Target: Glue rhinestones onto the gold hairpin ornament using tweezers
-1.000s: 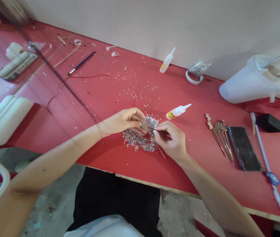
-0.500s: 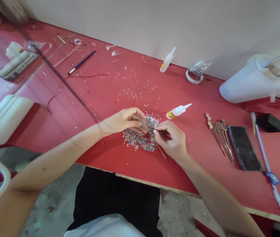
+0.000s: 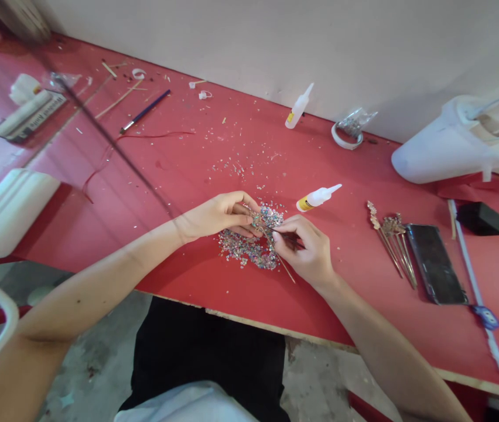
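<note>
My left hand (image 3: 232, 217) pinches the decorated head of a thin gold hairpin (image 3: 285, 267), whose shank slants down to the right below my right hand. My right hand (image 3: 306, 246) is closed on dark, slender tweezers (image 3: 290, 237), their tip reaching the hairpin's head between my left fingers. Fingers hide part of that head, so its finer detail is unclear. Beneath both hands spreads a pile of small glittering multicoloured chips (image 3: 249, 249). Just beyond my right hand lies a glue bottle (image 3: 315, 200) with a yellow label and white nozzle.
Several gold hairpins (image 3: 392, 240) lie right, beside a dark phone (image 3: 436, 264). Farther back are a second glue bottle (image 3: 298, 108), a round white lid (image 3: 346, 138) holding a plastic bag, and a white bucket (image 3: 438, 143). A blue brush (image 3: 146, 111) lies left on the red table (image 3: 166, 170).
Almost nothing differs. Both hands keep their place over the chips, with only a slight shift of the tweezers at the hairpin's head.
</note>
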